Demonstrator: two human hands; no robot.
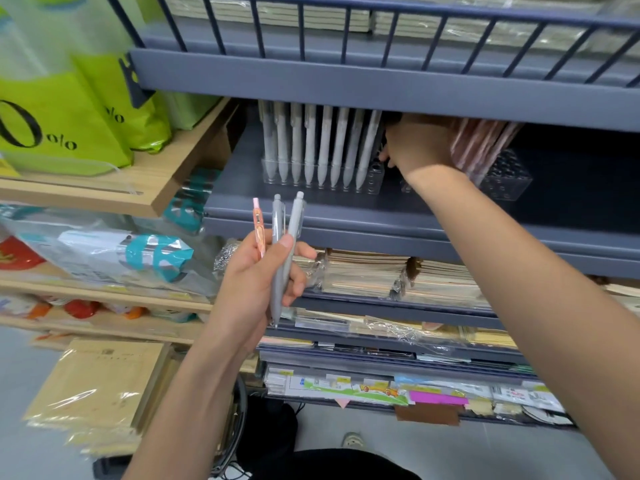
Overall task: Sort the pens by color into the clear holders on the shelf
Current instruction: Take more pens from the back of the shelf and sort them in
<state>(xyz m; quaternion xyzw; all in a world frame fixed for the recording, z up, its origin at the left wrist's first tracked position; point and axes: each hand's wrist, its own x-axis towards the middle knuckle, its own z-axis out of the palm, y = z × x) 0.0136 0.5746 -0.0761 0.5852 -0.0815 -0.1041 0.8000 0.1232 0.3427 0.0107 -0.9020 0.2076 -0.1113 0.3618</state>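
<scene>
A grey metal shelf unit (346, 84) filled most of the view, with a railed tier on top and lower tiers packed with wrapped notebooks (363, 275). To its left stood a wooden rack (152, 188) carrying bright green bags (52, 133) and other wrapped goods.

On the dark middle shelf (311, 207) sat two clear holders, near each other but apart. The left holder (373, 181) held a row of pale grey pens (325, 143) standing tip down, with a few free holes at its right end. The right holder (509, 181) held a leaning cluster of pink pens (481, 147) at its left side.

The right hand (419, 143) reached in under the upper tier, between the two holders, its back to the camera and its far side against the pink cluster. Its fingers were hidden, so whether it gripped anything could not be told.

The left hand (256, 271) was raised in front of the shelf edge, below the grey row. Its thumb and curled fingers clasped a bunch of pens (277, 265), upright with the clicker ends up: one pink pen (259, 230) on the left and two grey pens (295, 220) beside it.
</scene>
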